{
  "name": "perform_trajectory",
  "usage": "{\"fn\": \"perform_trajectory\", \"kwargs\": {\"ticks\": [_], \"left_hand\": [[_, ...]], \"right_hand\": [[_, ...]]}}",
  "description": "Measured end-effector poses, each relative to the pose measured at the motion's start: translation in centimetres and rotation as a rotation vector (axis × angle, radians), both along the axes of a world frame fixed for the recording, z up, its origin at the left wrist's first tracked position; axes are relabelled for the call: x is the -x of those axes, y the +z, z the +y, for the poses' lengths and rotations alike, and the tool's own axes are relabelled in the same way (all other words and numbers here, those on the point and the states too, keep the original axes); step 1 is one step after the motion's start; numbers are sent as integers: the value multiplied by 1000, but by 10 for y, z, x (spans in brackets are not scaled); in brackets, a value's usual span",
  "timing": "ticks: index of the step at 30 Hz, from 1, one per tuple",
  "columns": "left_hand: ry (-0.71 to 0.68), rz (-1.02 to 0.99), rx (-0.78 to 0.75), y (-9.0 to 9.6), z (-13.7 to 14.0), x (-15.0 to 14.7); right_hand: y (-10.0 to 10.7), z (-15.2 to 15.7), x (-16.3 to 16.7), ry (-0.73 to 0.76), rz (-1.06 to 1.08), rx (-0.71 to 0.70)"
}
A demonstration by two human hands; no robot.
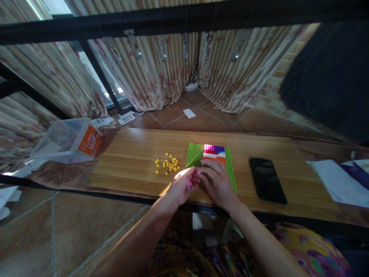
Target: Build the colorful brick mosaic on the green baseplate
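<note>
My left hand (184,184) is cupped, with several small pink bricks (189,182) in its curled fingers, just in front of a green baseplate (193,151). Above the plate, my right hand (215,177) reaches over with bent fingers, its thumb and fingertips meeting the pink bricks at the left hand. Whether a single brick sits in that pinch is too small to tell. Rows of red, pink, purple, white and orange bricks (215,151) cover the plate's far middle part; my right hand hides the nearer part. Loose yellow bricks (170,163) lie left of the plate.
A black phone (268,180) lies on the wooden board (129,154), right of the plate. On the left stands a clear plastic bin (66,140) with an orange label. White papers (340,181) lie at the right edge. A dark metal bar (173,21) crosses above.
</note>
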State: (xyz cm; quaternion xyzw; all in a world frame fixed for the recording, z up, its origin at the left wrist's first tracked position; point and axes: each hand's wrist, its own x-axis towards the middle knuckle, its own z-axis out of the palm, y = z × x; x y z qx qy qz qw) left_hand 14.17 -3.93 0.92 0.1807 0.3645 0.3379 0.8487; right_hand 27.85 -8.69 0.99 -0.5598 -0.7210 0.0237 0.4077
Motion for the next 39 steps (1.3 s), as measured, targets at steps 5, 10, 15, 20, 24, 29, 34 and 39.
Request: {"fn": "perform_trajectory", "kwargs": {"ticks": [5,10,15,20,24,29,34,39], "left_hand": [[-92,115,-141,2,-5,3],[-159,79,-170,9,-4,4],[-154,60,-211,15,-3,2],[-181,62,-232,17,-3,0],[-169,95,-236,13,-3,-1],[-68,187,-252,5,0,1],[-42,321,-327,3,3,-3],[-30,434,-454,1,3,-12]], "right_hand": [[-2,1,-3,-8,3,1],[-1,0,-3,-24,30,-1],[1,0,-6,-37,84,-24],[1,0,-7,-59,134,-31],[2,2,-11,-80,179,-47],[2,5,-31,-272,194,-87],[-2,10,-36,-269,177,-73],[-9,17,-26,-236,72,-28]]}}
